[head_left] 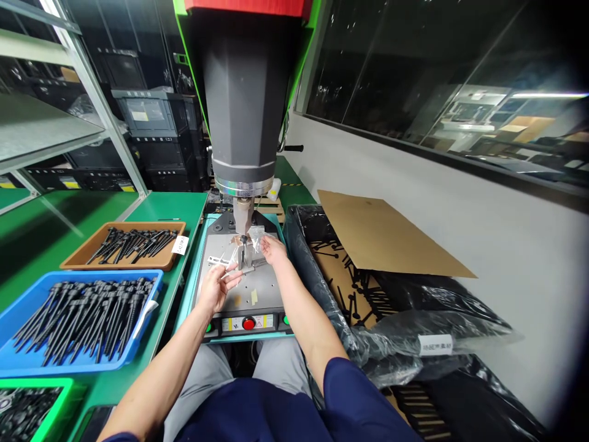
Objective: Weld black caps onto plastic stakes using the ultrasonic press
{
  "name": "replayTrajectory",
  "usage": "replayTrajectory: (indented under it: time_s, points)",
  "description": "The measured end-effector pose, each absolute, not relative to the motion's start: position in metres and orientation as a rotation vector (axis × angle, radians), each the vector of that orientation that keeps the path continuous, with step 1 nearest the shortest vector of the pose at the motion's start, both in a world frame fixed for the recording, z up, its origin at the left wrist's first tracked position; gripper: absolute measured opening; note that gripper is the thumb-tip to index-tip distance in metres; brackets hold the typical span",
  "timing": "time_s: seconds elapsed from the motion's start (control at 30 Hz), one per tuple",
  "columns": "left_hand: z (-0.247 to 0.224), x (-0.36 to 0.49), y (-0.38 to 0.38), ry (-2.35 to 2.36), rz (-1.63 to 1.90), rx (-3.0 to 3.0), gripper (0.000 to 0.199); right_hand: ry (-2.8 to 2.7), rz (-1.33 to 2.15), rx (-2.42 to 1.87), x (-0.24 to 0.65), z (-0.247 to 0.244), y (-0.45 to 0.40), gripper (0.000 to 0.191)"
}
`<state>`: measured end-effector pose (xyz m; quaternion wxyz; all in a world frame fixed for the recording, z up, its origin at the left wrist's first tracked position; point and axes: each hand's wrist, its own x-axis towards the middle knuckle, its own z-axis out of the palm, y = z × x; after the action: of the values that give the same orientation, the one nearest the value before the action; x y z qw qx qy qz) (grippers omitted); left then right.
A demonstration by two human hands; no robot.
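Observation:
My left hand (218,287) is at the front left of the metal holding fixture (247,261), palm partly turned up and fingers apart, with nothing visible in it. On the fixture's right, my right hand (273,249) has its fingers bent together beside a clear plastic piece (256,235); what they hold, if anything, is too small to make out. A black-headed part (243,239) stands upright in the fixture, directly under the metal tool head (243,215) of the press machine (243,110). Several thin white strips lie around the fixture.
To the left, a blue tray (159,276) and a brown tray (69,261) hold many black rod-shaped parts, near a green bin (69,393). A plastic-lined box (317,276) with similar parts and a cardboard sheet (391,236) are right. A red button (248,323) is at the machine's front.

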<state>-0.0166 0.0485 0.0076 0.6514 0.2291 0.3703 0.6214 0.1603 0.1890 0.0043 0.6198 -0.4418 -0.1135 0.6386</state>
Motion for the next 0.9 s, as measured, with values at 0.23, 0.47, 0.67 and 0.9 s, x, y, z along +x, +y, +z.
replayTrajectory:
  time_s: [0.23,0.47,0.67,0.9]
  points:
    - [0.0,-0.018,0.05,0.84,1.429,0.464,0.018,-0.303,1.463,-0.993,0.159,0.004,0.186,0.017]
    - [0.0,-0.018,0.052,0.847,1.44,0.428,0.02,-0.298,1.454,-1.002,0.155,0.007,0.187,0.019]
    - [-0.006,-0.02,0.052,0.855,1.445,0.427,0.02,-0.279,1.479,-1.047,0.156,0.009,0.182,0.019]
    - [-0.008,-0.024,0.048,0.874,1.439,0.418,0.014,-0.304,1.511,-1.092,0.159,0.003,0.173,0.02]
